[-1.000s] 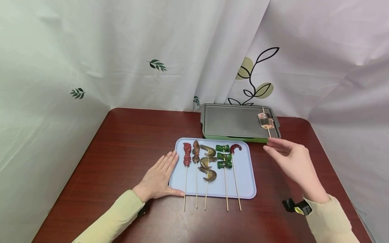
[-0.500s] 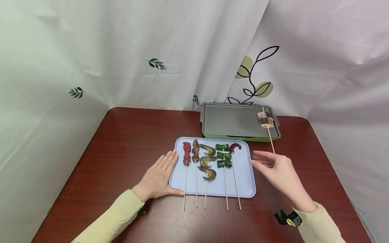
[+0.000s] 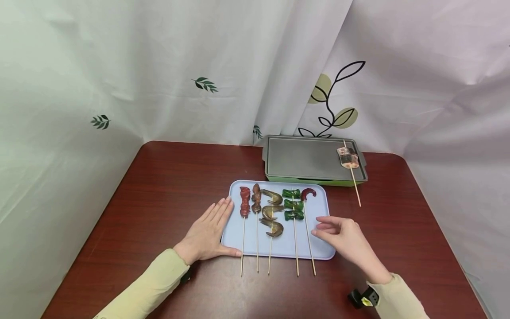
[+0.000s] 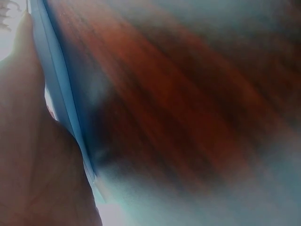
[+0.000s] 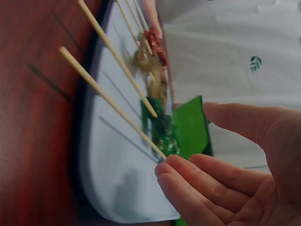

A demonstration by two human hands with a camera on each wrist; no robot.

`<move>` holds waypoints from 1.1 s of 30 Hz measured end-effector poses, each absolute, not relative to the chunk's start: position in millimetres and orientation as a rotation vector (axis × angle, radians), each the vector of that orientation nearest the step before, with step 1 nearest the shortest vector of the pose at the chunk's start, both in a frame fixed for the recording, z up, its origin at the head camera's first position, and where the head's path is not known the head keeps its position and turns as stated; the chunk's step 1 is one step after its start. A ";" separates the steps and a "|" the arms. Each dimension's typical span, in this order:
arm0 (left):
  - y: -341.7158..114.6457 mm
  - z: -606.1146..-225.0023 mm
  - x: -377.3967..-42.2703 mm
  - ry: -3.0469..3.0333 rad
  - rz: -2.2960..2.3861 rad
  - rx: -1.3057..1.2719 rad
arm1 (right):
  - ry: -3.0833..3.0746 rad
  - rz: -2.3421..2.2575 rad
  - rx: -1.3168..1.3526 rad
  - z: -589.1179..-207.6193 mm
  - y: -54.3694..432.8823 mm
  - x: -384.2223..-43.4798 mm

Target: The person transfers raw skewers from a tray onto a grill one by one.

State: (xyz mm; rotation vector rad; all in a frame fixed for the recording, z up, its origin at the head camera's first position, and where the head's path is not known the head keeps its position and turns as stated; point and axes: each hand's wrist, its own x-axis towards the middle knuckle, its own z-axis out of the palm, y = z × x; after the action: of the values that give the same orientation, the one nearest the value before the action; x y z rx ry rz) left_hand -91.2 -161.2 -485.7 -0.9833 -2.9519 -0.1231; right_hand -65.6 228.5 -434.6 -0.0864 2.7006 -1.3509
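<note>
My left hand (image 3: 208, 232) rests with straight fingers along the left edge of the light blue tray (image 3: 283, 246). Skewers lie side by side there: red meat (image 3: 245, 201), brown meat (image 3: 256, 199), shrimps (image 3: 272, 228), green peppers (image 3: 293, 215) and a dark red curled piece (image 3: 307, 193). My right hand (image 3: 344, 239) hovers over the tray's right side, close to the curled piece's stick (image 3: 309, 235). In the right wrist view, a gap shows between thumb and fingers (image 5: 211, 183), with nothing held. Left wrist view: mostly blurred table beside the tray edge (image 4: 66, 89).
Behind the tray stands a grey griddle (image 3: 304, 157) with a green base. A fish skewer (image 3: 348, 158) lies on its right end, the stick jutting over the front edge. Leaf-printed white curtains (image 3: 167, 88) surround the dark red table (image 3: 175, 177).
My right hand has let go of the fish skewer's stick and come down and left to the tray's right side. The fish skewer stays on the griddle. My left hand has not moved.
</note>
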 end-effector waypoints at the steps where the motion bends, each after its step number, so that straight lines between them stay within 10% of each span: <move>1: -160.9 -484.8 -91.0 -2.956 -0.119 -0.983 | 2.681 -1.357 -0.068 -436.5 227.8 -64.8; 33: -162.0 -490.2 -91.6 -2.949 -0.097 -0.977 | 2.302 -1.656 0.032 -468.3 213.3 -55.6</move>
State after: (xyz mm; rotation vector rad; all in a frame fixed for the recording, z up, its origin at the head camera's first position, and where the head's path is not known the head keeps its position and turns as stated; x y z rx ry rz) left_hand -91.6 -162.0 -490.2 -0.9774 -2.9487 -0.0972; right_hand -55.6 213.3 -468.3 0.0320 2.3022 -1.6557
